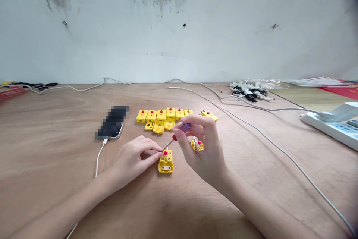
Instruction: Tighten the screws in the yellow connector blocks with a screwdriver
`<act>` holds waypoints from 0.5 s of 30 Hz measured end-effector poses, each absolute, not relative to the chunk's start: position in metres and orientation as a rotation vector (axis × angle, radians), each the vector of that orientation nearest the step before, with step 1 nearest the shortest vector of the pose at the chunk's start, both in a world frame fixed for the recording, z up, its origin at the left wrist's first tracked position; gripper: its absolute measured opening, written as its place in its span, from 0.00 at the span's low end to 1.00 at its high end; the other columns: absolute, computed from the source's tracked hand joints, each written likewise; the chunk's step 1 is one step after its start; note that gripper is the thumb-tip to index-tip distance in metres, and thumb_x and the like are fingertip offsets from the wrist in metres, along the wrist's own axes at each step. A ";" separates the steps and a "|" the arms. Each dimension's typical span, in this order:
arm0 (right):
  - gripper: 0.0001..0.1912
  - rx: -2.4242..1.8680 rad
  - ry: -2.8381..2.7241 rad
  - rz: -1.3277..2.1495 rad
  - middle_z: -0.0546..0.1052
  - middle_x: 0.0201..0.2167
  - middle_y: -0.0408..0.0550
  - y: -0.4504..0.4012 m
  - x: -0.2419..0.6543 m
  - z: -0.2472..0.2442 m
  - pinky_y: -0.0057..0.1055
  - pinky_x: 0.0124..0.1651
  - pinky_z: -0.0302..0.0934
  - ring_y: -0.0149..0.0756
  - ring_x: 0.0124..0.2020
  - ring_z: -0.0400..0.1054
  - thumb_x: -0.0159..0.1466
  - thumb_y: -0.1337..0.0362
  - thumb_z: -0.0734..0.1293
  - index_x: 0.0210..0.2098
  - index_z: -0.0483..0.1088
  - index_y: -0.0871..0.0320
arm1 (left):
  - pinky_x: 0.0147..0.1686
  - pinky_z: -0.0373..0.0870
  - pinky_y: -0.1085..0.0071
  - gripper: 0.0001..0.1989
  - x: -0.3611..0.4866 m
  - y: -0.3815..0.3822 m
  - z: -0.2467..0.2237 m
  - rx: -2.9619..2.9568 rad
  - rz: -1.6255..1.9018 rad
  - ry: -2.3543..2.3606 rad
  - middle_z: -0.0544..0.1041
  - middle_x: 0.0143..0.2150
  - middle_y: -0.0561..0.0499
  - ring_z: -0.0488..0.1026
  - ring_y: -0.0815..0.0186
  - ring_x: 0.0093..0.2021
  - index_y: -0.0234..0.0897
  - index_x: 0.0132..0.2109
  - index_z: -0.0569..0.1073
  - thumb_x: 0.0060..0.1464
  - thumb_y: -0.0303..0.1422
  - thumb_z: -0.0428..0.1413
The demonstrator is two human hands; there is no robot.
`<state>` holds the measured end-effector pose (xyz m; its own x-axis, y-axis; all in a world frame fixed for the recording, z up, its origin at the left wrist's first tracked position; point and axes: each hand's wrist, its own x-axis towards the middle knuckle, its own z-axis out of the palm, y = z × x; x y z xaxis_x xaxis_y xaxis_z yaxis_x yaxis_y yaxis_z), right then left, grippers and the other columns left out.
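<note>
A yellow two-pin plug (166,165) with a red dot, its lower part open on metal screws, lies on the table in front of me. The thumb and forefinger of my left hand (139,157) are closed at its upper left corner. My right hand (205,149) grips a screwdriver (184,127) with a clear purple handle and a red collar. Its thin shaft slants down to the left, the tip meeting the plug beside my left fingertips; exactly what the tip touches is hidden. Partly behind my right hand lies another open yellow plug part (197,144).
Behind my hands, several yellow plugs (161,115) stand in rows, with one apart (210,115) at right. A phone (113,122) on a white cable lies left. Cables (251,129) cross the right side towards a power strip (332,129). Bagged black-and-white parts (250,91) lie by the wall.
</note>
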<state>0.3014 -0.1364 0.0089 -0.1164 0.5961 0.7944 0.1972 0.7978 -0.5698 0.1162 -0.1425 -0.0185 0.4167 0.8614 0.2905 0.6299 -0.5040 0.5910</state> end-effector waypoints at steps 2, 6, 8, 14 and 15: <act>0.12 -0.636 -1.699 0.380 0.70 0.32 0.39 -0.136 0.301 0.007 0.25 0.31 0.70 0.26 0.29 0.71 0.63 0.71 0.63 0.43 0.58 0.51 | 0.37 0.69 0.70 0.06 0.117 -0.143 -0.017 2.283 0.818 1.273 0.79 0.37 0.53 0.73 0.64 0.38 0.42 0.37 0.78 0.57 0.32 0.56; 0.13 -0.641 -1.730 0.358 0.71 0.32 0.39 -0.135 0.300 0.002 0.24 0.30 0.69 0.26 0.28 0.71 0.63 0.70 0.63 0.44 0.58 0.50 | 0.35 0.69 0.70 0.06 0.117 -0.145 -0.013 2.286 0.808 1.290 0.80 0.35 0.53 0.73 0.64 0.36 0.42 0.37 0.78 0.56 0.31 0.56; 0.13 -0.640 -1.749 0.330 0.71 0.33 0.40 -0.135 0.300 0.000 0.25 0.30 0.69 0.26 0.27 0.71 0.63 0.69 0.64 0.45 0.58 0.51 | 0.34 0.68 0.71 0.06 0.117 -0.146 -0.013 2.285 0.791 1.299 0.79 0.34 0.53 0.73 0.65 0.36 0.42 0.37 0.78 0.56 0.31 0.56; 0.12 -0.647 -1.778 0.246 0.72 0.33 0.40 -0.135 0.300 0.000 0.25 0.30 0.70 0.27 0.27 0.71 0.64 0.67 0.63 0.45 0.58 0.51 | 0.34 0.69 0.71 0.07 0.115 -0.142 -0.014 2.311 0.777 1.281 0.79 0.32 0.54 0.73 0.65 0.35 0.42 0.38 0.78 0.57 0.30 0.54; 0.12 -0.649 -1.784 0.237 0.72 0.33 0.40 -0.135 0.300 0.000 0.25 0.30 0.70 0.27 0.27 0.72 0.64 0.67 0.63 0.45 0.58 0.51 | 0.34 0.70 0.71 0.07 0.114 -0.140 -0.013 2.326 0.776 1.275 0.79 0.32 0.54 0.73 0.65 0.35 0.43 0.38 0.78 0.57 0.30 0.54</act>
